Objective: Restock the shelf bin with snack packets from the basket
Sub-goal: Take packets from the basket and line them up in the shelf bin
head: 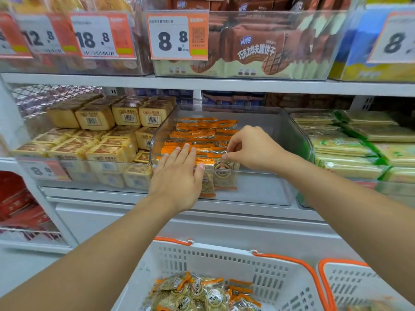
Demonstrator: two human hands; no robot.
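Price tags, upper shelf: "12.8", "18.8", "8.8". Brown biscuit packs: "巧克力华夫脆饼干". Lower tag: "8.8".

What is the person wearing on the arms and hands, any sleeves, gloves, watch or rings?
Nothing worn shows. Both forearms are bare as far up as the frame reaches, with no sleeve edge in view. The left hand and the right hand have no gloves, and no watch, band or ring is visible on either wrist or on the fingers that show. Fingernails look short and unpainted.
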